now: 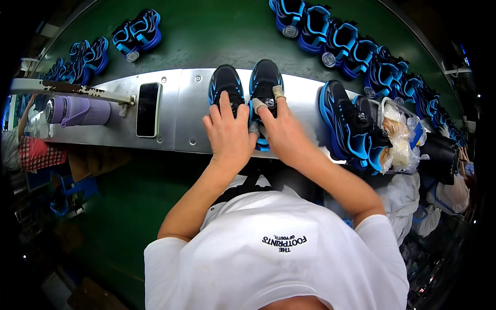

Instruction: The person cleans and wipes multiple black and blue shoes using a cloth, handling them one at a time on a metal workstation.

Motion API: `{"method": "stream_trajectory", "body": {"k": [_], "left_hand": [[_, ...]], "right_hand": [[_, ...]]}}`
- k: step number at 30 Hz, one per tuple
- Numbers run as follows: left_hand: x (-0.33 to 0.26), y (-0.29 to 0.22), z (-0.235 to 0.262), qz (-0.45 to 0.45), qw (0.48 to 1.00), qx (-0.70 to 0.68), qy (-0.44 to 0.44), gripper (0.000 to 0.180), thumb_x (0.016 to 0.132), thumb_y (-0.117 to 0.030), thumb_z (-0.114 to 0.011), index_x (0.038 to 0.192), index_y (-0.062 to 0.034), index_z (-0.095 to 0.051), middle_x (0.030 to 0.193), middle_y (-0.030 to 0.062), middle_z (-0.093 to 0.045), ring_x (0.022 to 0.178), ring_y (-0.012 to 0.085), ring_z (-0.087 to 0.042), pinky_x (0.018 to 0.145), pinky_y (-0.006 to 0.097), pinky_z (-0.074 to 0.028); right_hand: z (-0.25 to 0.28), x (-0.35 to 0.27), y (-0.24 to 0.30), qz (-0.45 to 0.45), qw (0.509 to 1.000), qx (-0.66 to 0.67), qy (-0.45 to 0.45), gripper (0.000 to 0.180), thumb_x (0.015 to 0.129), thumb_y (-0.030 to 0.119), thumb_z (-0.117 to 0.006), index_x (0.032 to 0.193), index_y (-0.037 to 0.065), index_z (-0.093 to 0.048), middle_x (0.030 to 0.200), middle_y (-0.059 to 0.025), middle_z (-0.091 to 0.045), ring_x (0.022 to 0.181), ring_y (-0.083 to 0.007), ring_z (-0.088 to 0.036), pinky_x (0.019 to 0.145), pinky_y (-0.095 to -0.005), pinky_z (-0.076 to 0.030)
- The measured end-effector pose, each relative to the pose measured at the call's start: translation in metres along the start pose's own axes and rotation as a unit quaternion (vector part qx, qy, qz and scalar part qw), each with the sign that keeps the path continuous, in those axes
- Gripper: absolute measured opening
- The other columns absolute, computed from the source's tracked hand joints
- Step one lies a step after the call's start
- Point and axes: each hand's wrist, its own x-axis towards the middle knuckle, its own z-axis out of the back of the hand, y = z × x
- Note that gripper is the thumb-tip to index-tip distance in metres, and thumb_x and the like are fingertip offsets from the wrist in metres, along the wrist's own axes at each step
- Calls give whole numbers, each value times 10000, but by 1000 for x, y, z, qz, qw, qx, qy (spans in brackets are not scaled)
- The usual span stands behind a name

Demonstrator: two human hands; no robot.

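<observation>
Two black sneakers with blue trim stand side by side on the metal ledge, toes away from me. My left hand [230, 135] lies over the left sneaker [226, 80], fingers spread on its upper and covering most of its opening. Its wrapped thumb reaches between the pair. My right hand [285, 132] is on the right sneaker [266, 75]; thumb and forefinger, both in pale finger covers, close about its tongue. The remaining fingers of that hand are mostly hidden. Another pair of sneakers [343, 116] stands on the ledge to the right of my hands.
A phone [149, 110] and a lilac bottle [85, 111] lie left on the metal ledge [181, 119], near a worn metal bar [77, 89]. At right sits a metal tray [385, 106] with plastic-wrapped items. Beyond, rows of sneakers [341, 39] stand on the green surface [217, 31].
</observation>
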Motion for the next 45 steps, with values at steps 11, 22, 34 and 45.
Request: {"method": "stream_trajectory", "body": {"k": [11,22,34,45], "left_hand": [[-3,17,16,-62,995,-78,-3,534,811,-201,-657,1302,-29,-539,1404,326,-396,1031,424,-511,908,478,-424],[8,25,33,-2,984,-174,27,435,937,-273,-567,1296,-27,-553,1354,229,-519,1115,394,-536,979,434,-405],[32,49,19,-76,963,-251,63,211,779,7,-626,962,-59,-707,951,60,-586,892,239,-559,776,313,-466],[15,20,12,29,968,-226,-101,273,726,12,-683,990,-55,-683,935,89,-567,765,244,-551,683,348,-475]], "right_hand": [[21,0,-1,-13,996,86,23,603,914,214,-595,1433,11,-365,1375,-344,-398,1275,-475,-410,1040,-459,-395],[41,8,-23,-31,983,173,50,390,901,198,-613,1285,128,-601,1235,-222,-573,1024,-380,-571,998,-440,-420],[39,20,-26,28,996,-42,79,282,859,251,-664,1140,238,-670,860,-93,-600,840,-275,-627,700,-386,-513],[57,27,-31,-2,994,84,72,341,823,199,-717,1161,172,-687,841,-135,-620,820,-254,-597,748,-356,-488]]}}
